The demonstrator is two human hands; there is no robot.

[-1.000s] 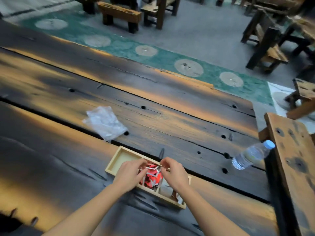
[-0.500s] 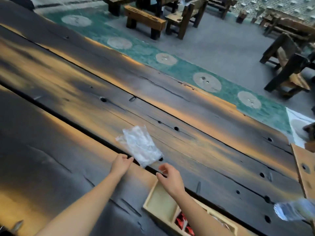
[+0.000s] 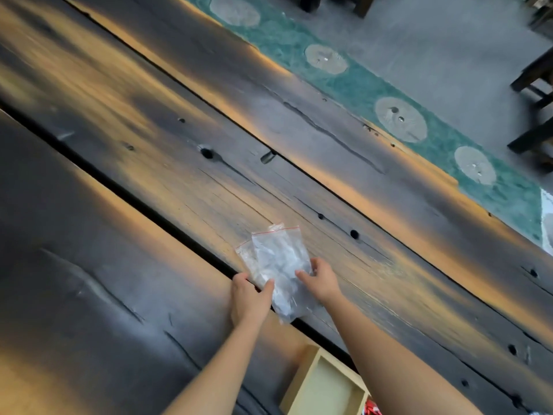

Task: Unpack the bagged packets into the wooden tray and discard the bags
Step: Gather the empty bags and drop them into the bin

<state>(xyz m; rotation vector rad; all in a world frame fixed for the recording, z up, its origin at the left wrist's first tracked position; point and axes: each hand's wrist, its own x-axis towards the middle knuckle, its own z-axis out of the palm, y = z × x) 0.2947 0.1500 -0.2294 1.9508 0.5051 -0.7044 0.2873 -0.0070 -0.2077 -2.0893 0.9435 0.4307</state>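
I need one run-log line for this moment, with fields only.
step: discard | left hand: pinches clear bags | right hand: on clear bags | wooden tray: end compartment empty

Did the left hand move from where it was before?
Yes. The left hand left the wooden tray and went forward, away from the person, to the clear bags lying by the table's dark gap.

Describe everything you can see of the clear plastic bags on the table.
The clear plastic bags are thin, see-through zip bags with red lines along their mouths. At least two overlap in a crumpled, flat-looking pile, and no contents show. They lie on the dark plank table, their near end across the gap between planks, just beyond the wooden tray. The left hand has its thumb on the left edge, and the right hand curls its fingers on the right side.
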